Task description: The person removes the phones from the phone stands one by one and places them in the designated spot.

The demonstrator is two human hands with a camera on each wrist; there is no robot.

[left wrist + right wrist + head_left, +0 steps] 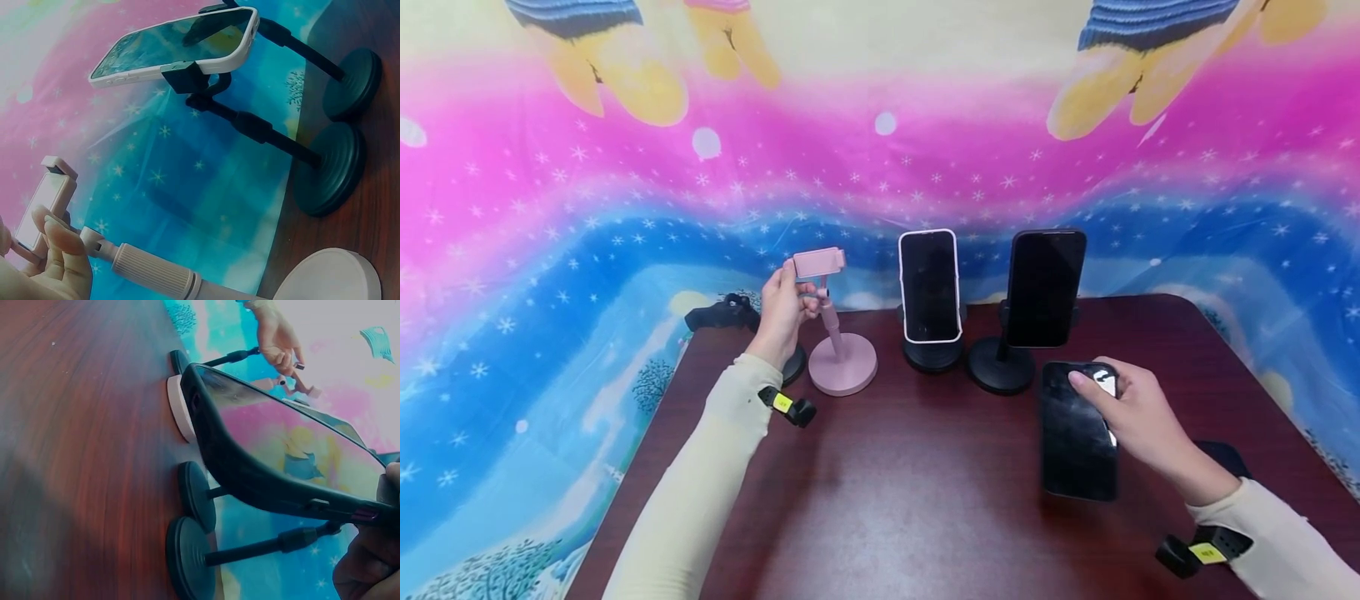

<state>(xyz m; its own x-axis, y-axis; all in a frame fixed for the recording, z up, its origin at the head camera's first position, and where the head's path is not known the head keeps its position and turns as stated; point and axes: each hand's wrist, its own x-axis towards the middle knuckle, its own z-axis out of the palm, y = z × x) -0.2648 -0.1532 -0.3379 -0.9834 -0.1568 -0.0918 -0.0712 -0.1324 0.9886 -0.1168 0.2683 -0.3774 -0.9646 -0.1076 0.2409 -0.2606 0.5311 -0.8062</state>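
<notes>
At the left of the table, my left hand [781, 312] pinches the left end of the clamp on a pink phone stand [842, 367]. Its clamp [45, 209] holds no phone, and fingertips lie against its back in the left wrist view. My right hand [1142, 408] grips a black-cased phone [1078, 442] by its upper right edge, thumb on the screen side. In the head view this phone hangs in front of the stands, at the right. The right wrist view shows the phone's black case edge [262, 481] from the side, held off the table.
A white-cased phone [929, 287] and another black-cased phone [1045, 287] stand upright in black stands at the back. One more black stand [722, 313] is partly hidden behind my left hand. A dark object [1223, 457] lies under my right wrist. Printed cloth [880, 167] hangs behind the table.
</notes>
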